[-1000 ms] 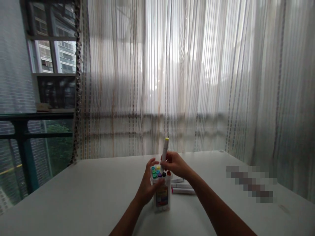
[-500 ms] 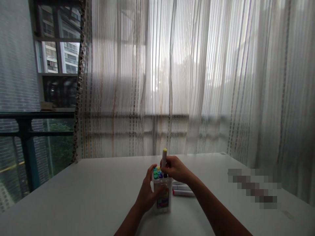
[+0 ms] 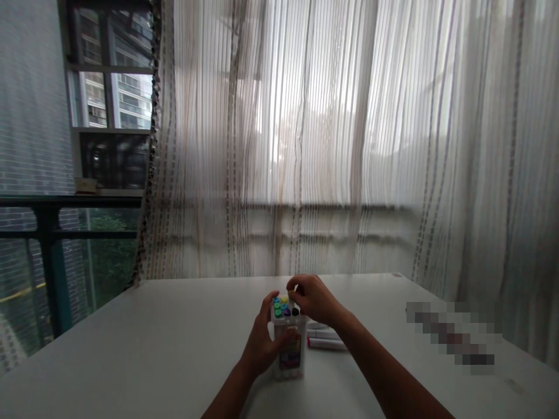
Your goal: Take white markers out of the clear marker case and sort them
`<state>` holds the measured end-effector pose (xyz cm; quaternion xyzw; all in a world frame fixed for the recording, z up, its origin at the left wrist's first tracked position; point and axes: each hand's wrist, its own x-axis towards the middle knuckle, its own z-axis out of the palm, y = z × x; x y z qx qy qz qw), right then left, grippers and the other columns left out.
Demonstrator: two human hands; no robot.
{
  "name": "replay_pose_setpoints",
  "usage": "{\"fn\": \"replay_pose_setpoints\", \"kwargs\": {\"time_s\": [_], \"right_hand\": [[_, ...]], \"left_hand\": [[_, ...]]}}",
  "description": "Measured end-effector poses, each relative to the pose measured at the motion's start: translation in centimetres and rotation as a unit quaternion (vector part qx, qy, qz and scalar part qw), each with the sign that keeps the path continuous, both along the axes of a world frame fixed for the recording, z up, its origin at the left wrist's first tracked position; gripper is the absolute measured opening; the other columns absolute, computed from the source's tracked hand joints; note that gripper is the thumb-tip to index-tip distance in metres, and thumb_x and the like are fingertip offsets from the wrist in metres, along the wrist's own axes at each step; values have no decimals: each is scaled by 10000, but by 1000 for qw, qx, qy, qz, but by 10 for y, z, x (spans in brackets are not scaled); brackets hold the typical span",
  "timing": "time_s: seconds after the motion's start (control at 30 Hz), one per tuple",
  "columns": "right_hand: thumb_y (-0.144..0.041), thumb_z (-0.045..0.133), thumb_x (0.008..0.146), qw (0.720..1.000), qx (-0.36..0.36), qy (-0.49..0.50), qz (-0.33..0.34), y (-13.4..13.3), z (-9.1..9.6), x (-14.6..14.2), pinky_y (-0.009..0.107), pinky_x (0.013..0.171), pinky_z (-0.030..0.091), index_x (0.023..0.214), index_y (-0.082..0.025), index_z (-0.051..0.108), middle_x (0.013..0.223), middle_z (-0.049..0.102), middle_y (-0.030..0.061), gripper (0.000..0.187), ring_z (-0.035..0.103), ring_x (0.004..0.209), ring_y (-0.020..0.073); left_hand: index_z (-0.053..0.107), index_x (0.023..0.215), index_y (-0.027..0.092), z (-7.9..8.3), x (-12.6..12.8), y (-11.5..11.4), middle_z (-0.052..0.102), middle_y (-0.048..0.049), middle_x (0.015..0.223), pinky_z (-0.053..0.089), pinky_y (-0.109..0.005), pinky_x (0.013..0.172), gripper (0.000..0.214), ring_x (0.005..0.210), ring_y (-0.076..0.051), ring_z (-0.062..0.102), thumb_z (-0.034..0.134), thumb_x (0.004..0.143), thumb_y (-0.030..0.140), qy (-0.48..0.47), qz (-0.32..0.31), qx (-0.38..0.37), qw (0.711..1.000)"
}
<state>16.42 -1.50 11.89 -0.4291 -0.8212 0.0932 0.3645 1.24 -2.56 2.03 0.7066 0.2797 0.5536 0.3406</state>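
while the left hand (image 3: pixel 261 348) grips a clear rectangular plastic box (image 3: pixel 290 359), lower centre, apparently for steadiness, the right hand (image 3: pixel 313 299) pinches a slim white marker (image 3: pixel 291 301) at its top.

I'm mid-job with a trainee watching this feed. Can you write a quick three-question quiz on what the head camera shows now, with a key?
1. Which hand is wrapped around the clear box?
2. True or false: the pink-ended marker lies to the right of the clear box.
3. In the box's front row, which colour sits between the green cap and the black cap? A red, B purple, C white.

Key: 1. The left hand. 2. True. 3. B, the purple cap.
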Motion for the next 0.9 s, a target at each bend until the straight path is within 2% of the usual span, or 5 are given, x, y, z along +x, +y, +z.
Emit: {"fn": "replay_pose_setpoints", "kwargs": {"time_s": [0.2,0.37,0.63,0.7,0.9], "right_hand": [[-17,552,644,997,35,-70,-5,-4,2,-2,214,585,388,652,-126,664,660,608,27,157,516,565,107],[-3,534,648,996,27,-85,2,-10,4,-1,212,610,393,665,-127,666,697,619,35,182,530,596,114],[0,540,658,996,27,-79,-1,-11,2,-1,204,617,399,673,-122,656,710,607,31,169,513,592,105],[2,544,658,997,28,-72,-2,-11,1,-1,203,618,398,676,-124,655,700,599,25,169,510,594,104],[1,550,657,998,12,-53,3,-11,-1,0,203,603,390,673,-122,650,684,597,23,160,511,592,105]], "left_hand": [[267,1336,201,-3,-1,9,377,-135,1375,346,-431,1027,708,1244,-307,406,615,770,444,-20,1,29,999],[328,1319,189,5,-5,12,397,-135,1375,283,-459,1072,664,1290,-319,352,601,777,461,30,3,63,998],[154,1413,241,-34,-13,7,337,-152,1416,344,-496,1016,726,1249,-327,402,532,831,452,26,46,58,997],[195,1398,251,-27,-13,6,340,-146,1409,344,-502,1011,674,1242,-320,406,510,841,464,19,64,81,994],[527,1104,233,30,-8,1,482,-100,1262,311,-470,1034,302,1220,-281,421,452,878,419,3,149,203,968]]}}
